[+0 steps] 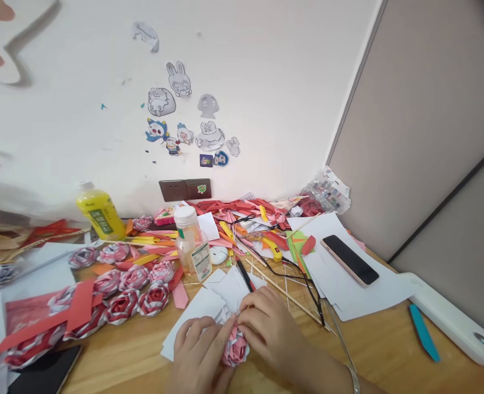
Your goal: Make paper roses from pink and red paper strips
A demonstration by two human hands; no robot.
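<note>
A pink and white paper rose [237, 350] is held between both hands low in the middle of the head view. My left hand [203, 350] is closed around its left side, with the thumb out of sight. From the right, my right hand [268, 325] pinches the flower's upper edge with thumb and forefinger. The fingertips of both hands meet there and hide part of the petals. Just beyond the hands lie loose white paper sheets [196, 314] and a dark pen [245, 275].
Several finished paper roses [122, 306] lie to the left, near a yellow drink bottle [101, 210]. A clear jar [193, 246] stands behind the hands. Folded paper strips, eyeglasses [320, 306] and thin sticks clutter the back. On the right are a phone [350, 260] and a teal strip [424, 332].
</note>
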